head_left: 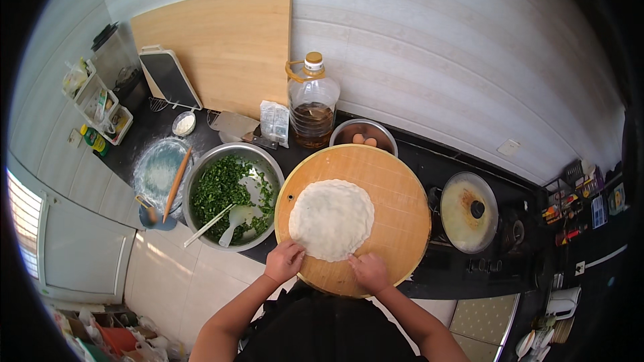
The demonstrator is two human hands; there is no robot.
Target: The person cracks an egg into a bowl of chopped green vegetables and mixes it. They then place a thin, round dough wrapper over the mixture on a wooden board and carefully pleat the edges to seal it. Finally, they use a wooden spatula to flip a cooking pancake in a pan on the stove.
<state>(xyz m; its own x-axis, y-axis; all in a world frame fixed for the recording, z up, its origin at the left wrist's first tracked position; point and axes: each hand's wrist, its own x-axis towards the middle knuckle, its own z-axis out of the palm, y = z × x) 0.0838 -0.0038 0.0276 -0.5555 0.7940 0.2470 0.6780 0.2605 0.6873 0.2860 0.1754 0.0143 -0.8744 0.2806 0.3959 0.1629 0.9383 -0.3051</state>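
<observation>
A round, flat filled dough pie (332, 220) with a crimped rim lies on a round wooden board (401, 214). At its lower left edge, my left hand (285, 261) is closed, its fingertips pinching the rim. My right hand (369, 273) is also closed and pinches the lower right rim. The dough lies flat, and its underside is hidden. To the left of the board is a steel bowl (190, 177) of chopped greens (218, 189). A white spoon (233, 224) and chopsticks (206, 226) rest in it.
A lidded pan (469, 212) stands on the stove at right. Behind the board are an oil jug (313, 110) and a bowl (379, 129) with eggs. A rolling pin (177, 184) lies at left on a floured round surface (155, 171). A large board (221, 47) leans on the wall.
</observation>
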